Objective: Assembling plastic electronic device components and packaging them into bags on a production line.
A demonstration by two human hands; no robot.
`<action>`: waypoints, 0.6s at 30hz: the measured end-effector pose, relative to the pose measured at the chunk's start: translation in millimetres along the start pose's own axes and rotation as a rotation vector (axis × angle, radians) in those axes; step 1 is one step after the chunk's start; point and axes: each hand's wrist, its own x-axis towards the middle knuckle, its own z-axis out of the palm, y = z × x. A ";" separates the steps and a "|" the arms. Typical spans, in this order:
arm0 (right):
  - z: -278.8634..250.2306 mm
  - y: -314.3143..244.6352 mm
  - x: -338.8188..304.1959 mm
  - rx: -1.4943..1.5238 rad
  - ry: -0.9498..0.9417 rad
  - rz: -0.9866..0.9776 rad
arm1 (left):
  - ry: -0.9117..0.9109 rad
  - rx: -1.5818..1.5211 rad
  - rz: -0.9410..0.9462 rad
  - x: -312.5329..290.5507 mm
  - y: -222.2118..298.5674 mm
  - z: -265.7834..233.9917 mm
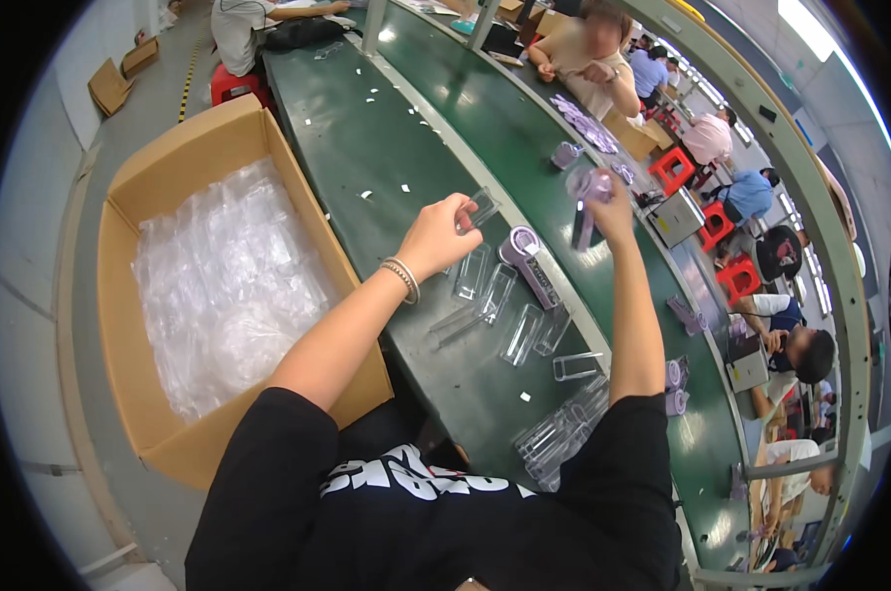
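Note:
My left hand [433, 238], with a bracelet at its wrist, is closed on a clear plastic case [483, 209] over the green bench. Farther right, my raised right hand [615, 209] grips a purple round-headed device [585, 185], whose lower part is blurred. Between my arms a similar purple device [534, 271] lies by the pale strip along the bench. Several loose clear cases [522, 335] are scattered beside it. A heap of clear cases [563, 433] is partly covered by my right upper arm.
At my left stands a large cardboard box [120, 325] full of clear plastic pieces [229, 286]. White scraps dot the green bench [337, 138]. Across it are more purple devices [566, 155], purple parts [585, 123] and a seated co-worker [588, 59]. A metal frame [760, 108] arches on the right.

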 end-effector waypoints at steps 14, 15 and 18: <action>23.8 -133.1 -71.3 0.931 0.081 -0.050 | -0.030 -0.085 0.204 -10.3 21.4 9.5; 23.6 -132.6 -73.9 0.896 0.084 -0.092 | -0.045 -0.093 0.180 -10.6 21.6 9.2; 4.4 -125.5 -71.9 0.531 -0.369 -0.318 | -0.034 -0.119 0.168 -10.4 17.1 4.9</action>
